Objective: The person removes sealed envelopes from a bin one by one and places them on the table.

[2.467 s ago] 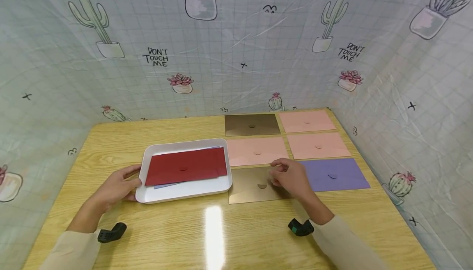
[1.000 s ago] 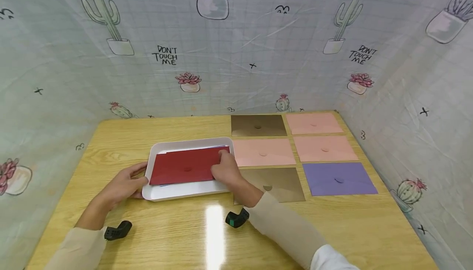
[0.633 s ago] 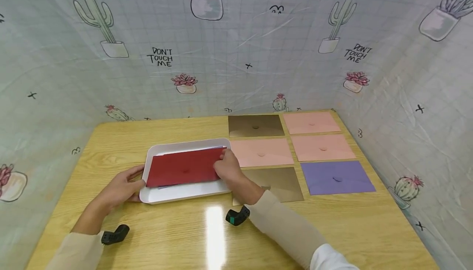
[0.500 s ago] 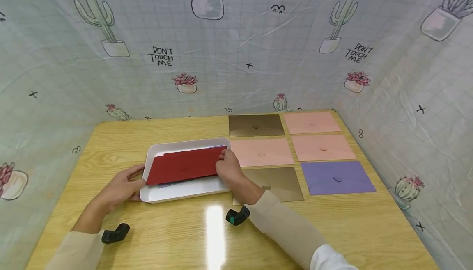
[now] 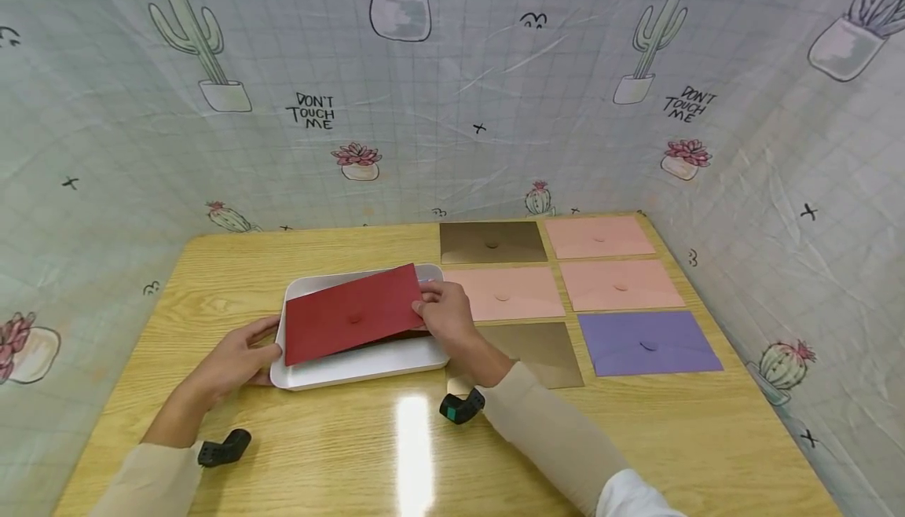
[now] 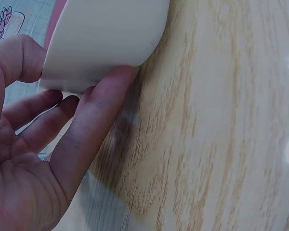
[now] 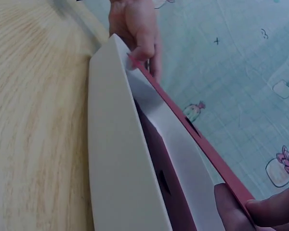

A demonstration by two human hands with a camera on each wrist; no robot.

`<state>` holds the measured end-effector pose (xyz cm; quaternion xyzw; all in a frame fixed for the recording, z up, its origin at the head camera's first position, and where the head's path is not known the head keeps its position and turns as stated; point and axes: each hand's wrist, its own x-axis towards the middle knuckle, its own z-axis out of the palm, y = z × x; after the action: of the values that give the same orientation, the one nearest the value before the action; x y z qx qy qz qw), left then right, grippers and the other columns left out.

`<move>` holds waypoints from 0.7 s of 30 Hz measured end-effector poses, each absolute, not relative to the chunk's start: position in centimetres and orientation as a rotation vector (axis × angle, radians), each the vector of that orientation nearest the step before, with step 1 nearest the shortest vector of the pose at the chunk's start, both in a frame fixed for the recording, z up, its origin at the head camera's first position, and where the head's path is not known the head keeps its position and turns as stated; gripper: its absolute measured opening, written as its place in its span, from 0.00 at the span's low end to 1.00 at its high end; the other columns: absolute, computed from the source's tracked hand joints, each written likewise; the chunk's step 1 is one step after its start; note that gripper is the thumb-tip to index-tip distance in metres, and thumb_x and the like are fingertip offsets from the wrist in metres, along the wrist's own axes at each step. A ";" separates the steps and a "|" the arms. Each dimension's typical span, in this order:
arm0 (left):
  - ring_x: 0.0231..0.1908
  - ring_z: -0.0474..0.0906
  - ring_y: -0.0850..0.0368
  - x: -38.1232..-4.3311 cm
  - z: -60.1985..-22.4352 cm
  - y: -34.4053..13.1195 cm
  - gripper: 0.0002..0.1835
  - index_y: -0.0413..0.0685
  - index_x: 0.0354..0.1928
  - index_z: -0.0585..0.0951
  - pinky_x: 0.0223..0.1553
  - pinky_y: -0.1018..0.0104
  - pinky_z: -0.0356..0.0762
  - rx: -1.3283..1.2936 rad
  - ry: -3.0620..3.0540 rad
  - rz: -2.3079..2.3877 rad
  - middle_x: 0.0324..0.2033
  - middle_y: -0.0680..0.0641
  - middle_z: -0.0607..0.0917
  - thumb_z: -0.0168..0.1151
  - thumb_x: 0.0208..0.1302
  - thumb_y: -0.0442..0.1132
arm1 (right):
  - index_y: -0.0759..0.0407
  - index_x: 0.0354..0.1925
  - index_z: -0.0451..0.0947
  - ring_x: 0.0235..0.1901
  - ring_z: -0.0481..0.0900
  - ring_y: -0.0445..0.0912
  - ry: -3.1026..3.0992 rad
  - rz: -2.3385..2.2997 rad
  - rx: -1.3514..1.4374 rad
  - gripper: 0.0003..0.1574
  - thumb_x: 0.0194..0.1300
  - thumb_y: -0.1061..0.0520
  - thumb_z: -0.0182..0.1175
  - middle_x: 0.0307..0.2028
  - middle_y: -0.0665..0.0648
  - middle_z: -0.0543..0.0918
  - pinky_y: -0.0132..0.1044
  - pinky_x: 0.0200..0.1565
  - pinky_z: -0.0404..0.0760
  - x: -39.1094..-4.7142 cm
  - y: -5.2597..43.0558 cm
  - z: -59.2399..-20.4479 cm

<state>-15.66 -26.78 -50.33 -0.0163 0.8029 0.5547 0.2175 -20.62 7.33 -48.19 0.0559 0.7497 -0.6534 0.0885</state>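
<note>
My right hand [image 5: 452,317] pinches the right end of a red envelope [image 5: 346,313] between thumb and fingers. That end is raised above the white tray [image 5: 385,360], while the left end stays low by the tray's left wall. In the right wrist view a second red envelope [image 7: 159,159] lies inside the tray beneath the lifted one. A sliver of a purple-blue one [image 5: 426,284] shows at the tray's far right. My left hand [image 5: 236,360] holds the tray's left end; in the left wrist view its thumb and fingers bear on the tray wall [image 6: 106,38].
Right of the tray, flat envelopes lie in two columns: a dark brown one [image 5: 492,254], three pink ones [image 5: 503,281], a gold one [image 5: 544,352] partly behind my right wrist, and a purple one [image 5: 649,342]. A patterned cloth [image 5: 452,171] walls the wooden table [image 5: 318,454].
My right hand came left from the gold envelope to the tray, took hold of the top red envelope and raised its right end, tilting it. My left hand stayed at the tray.
</note>
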 end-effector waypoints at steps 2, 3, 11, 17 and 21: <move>0.52 0.84 0.47 -15.7 -50.3 -26.8 0.42 0.37 0.83 0.44 0.44 0.56 0.91 -0.050 2.225 1.529 0.81 0.27 0.49 0.53 0.75 0.33 | 0.68 0.58 0.83 0.29 0.82 0.40 2.210 -1.976 0.195 0.20 0.68 0.68 0.65 0.34 0.56 0.84 0.29 0.30 0.85 -20.8 7.6 -48.1; 0.53 0.84 0.47 -15.6 -50.3 -26.7 0.42 0.37 0.83 0.44 0.44 0.56 0.91 -0.054 2.228 1.521 0.81 0.27 0.48 0.53 0.75 0.34 | 0.68 0.58 0.83 0.29 0.83 0.41 2.187 -1.996 0.206 0.20 0.68 0.69 0.64 0.34 0.56 0.84 0.30 0.30 0.86 -20.9 7.7 -48.1; 0.56 0.83 0.42 -15.6 -50.3 -26.7 0.42 0.38 0.84 0.44 0.44 0.55 0.91 -0.066 2.248 1.493 0.81 0.27 0.49 0.52 0.76 0.34 | 0.69 0.56 0.83 0.32 0.84 0.42 2.158 -2.055 0.227 0.19 0.68 0.70 0.64 0.35 0.57 0.84 0.33 0.34 0.89 -21.7 8.4 -47.7; 0.55 0.83 0.43 -15.8 -50.2 -26.8 0.42 0.37 0.83 0.44 0.44 0.55 0.91 -0.057 2.248 1.494 0.81 0.27 0.49 0.52 0.75 0.34 | 0.67 0.58 0.83 0.35 0.84 0.42 2.139 -2.069 0.253 0.20 0.68 0.70 0.64 0.37 0.57 0.85 0.31 0.36 0.89 -22.1 8.7 -47.0; 0.56 0.82 0.42 -15.9 -50.2 -26.8 0.42 0.37 0.83 0.44 0.44 0.54 0.91 -0.062 2.254 1.479 0.81 0.28 0.48 0.53 0.75 0.34 | 0.67 0.58 0.83 0.36 0.84 0.43 2.129 -2.079 0.253 0.20 0.68 0.70 0.63 0.38 0.57 0.85 0.31 0.37 0.88 -22.3 8.8 -46.5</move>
<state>-15.86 -26.79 -50.19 -0.0225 0.8153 0.5348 0.2208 -22.32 8.82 -46.52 0.0844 0.7107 -0.6941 0.0775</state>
